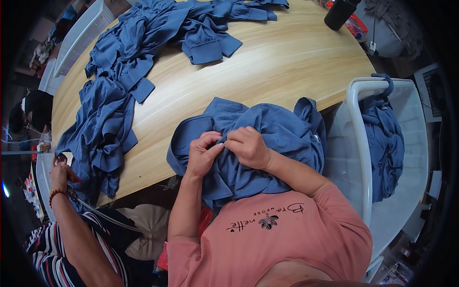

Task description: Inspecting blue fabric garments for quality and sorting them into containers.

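Note:
A blue garment (267,129) lies bunched at the near edge of the wooden table (277,62) and hangs into my lap. My left hand (203,154) and my right hand (247,146) sit side by side on top of it, fingertips almost touching. Both pinch a fold of the blue fabric between thumb and fingers. The part of the garment below my forearms is hidden by my pink shirt.
A long pile of blue garments (119,81) runs along the table's left and far side. A white plastic crate (368,143) at my right holds more blue cloth (385,143). A black bottle (340,13) stands far right. Another person's hand (60,172) works at the left.

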Demonstrator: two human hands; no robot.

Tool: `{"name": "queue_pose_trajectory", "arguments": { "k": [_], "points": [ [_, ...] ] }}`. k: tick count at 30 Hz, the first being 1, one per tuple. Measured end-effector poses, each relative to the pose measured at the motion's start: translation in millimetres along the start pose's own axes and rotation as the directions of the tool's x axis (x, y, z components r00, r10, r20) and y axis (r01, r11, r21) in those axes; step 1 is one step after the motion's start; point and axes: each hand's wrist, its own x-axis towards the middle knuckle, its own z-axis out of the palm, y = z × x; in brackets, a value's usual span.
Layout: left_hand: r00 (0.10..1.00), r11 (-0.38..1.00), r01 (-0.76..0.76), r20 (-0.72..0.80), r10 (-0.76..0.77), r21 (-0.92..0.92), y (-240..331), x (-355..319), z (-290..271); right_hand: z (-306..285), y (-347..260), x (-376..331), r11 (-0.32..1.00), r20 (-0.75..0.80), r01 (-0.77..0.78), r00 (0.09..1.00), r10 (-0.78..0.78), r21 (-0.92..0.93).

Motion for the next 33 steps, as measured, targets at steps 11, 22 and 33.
{"name": "queue_pose_trajectory", "arguments": {
  "k": [11, 22, 33],
  "points": [
    [0.975, 0.976, -0.161, -0.129, 0.181, 0.149, -7.5, -8.6, 12.1, -2.7, 25.8, 2.0, 0.875, 0.237, -0.323, 0.939, 0.249, 0.36],
    [0.874, 0.877, -0.243, -0.298, 0.383, 0.413, -0.8, -14.3, 33.7, -1.2, 9.8, 0.1, 0.978, -0.003, -0.077, 0.997, 0.079, 0.195],
    [0.76, 0.786, -0.27, -0.378, 0.529, 0.556, -2.9, -10.0, 54.8, 4.9, 0.8, -6.7, 0.975, -0.142, -0.142, 0.976, 0.166, 0.17]
  ]
}}
